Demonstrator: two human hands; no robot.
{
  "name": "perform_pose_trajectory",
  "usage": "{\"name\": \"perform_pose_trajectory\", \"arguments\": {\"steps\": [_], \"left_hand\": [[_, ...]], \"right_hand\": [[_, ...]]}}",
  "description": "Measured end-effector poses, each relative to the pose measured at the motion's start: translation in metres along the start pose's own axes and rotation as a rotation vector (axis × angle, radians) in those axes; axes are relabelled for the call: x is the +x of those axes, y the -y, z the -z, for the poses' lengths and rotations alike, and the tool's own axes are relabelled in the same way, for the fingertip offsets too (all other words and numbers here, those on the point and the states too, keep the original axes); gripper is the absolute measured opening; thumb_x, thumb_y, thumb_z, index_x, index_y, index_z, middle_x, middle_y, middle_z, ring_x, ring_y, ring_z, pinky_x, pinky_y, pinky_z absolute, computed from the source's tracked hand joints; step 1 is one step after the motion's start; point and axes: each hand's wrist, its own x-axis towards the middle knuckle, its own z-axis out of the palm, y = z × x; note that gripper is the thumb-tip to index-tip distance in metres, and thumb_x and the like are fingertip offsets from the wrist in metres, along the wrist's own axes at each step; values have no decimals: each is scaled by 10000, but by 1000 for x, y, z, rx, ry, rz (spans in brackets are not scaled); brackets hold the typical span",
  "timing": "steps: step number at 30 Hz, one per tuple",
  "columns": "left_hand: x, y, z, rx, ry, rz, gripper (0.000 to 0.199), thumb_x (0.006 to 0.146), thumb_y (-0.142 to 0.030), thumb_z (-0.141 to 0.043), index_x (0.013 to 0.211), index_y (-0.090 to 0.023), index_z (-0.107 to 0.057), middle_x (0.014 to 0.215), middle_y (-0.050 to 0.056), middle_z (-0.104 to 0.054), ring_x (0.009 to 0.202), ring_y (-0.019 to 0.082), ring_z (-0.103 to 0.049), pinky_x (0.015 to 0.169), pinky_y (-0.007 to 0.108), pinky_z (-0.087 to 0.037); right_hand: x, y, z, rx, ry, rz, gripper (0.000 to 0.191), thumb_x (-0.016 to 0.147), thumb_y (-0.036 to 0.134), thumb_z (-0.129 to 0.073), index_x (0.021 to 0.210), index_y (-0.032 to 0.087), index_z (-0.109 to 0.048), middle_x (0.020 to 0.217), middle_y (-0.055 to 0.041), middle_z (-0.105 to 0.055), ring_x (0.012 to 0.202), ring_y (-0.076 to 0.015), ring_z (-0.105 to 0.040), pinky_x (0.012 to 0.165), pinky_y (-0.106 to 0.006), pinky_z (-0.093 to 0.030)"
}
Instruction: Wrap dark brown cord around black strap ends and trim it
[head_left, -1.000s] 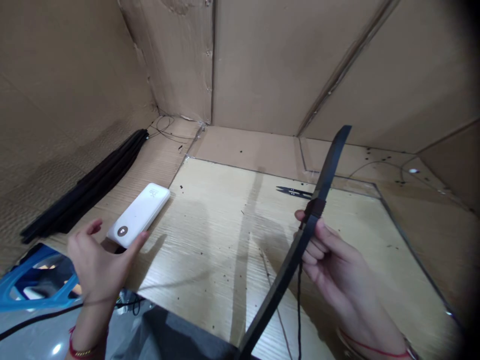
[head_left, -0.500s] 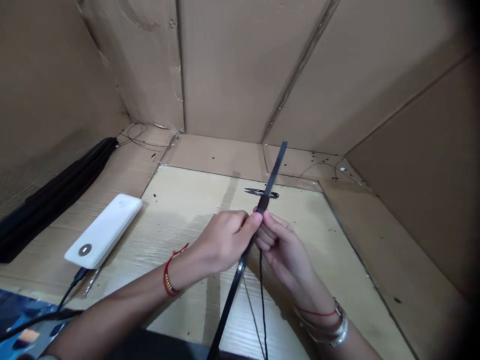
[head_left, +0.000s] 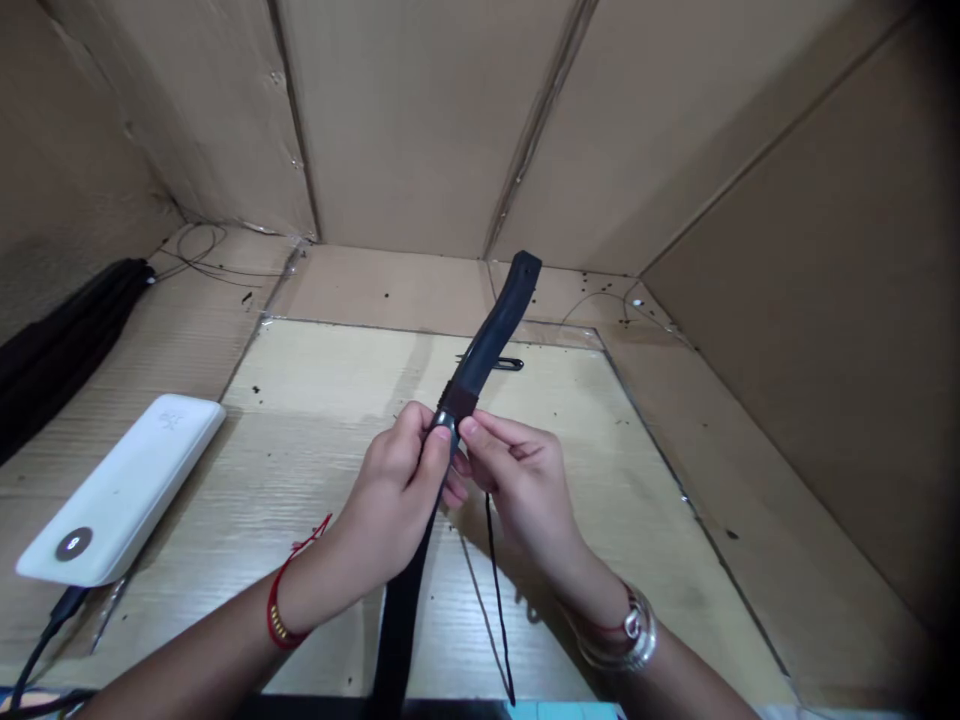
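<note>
1. Pinching strap just below wrap: left hand, clamped on strap, thumb on top.
2. Right hand was clamped on strap's edge, fingertips close under wrap; couldn't tell if cord was in that pinch too.
3. Strap was up off board, between both hands, tilted, top end leaning right and away from the person.
4. Cord hung slack below right hand; upper end hidden.
5. Step, as judged: fine fingertip work at wrap's lower edge. Doing it well called for left thumb as anchor against twisting, right fingertips making small, even moves.
6. Slack cord looked the likeliest snag; worth guiding clear of right fingers and bangles.
7. Snips lay on board, partly behind strap; power bank sat well left. Neither touched, neither in the way.
</note>
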Motion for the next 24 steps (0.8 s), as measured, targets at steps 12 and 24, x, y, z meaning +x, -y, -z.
{"name": "perform_pose_trajectory", "arguments": {"steps": [12, 24], "left_hand": [[5, -9, 7, -824, 276, 398, 341, 934, -483, -416, 757, -192, -434, 511, -67, -404, 353, 24, -309, 368, 165, -199], [0, -11, 8, -843, 240, 426, 369, 909, -520, -517, 763, -182, -500, 450, -70, -430, 312, 28, -311, 321, 131, -235]], "right_hand": [[-9, 5, 0, -66, 57, 78, 181, 855, 292, -694, 716, 184, -733, 453, 49, -415, 392, -42, -269, 380, -185, -240], [-8, 6, 4, -150, 94, 166, 186, 851, 297, -697, 723, 162, -714, 448, 75, -322, 417, -34, -232, 417, -182, -263]]}}
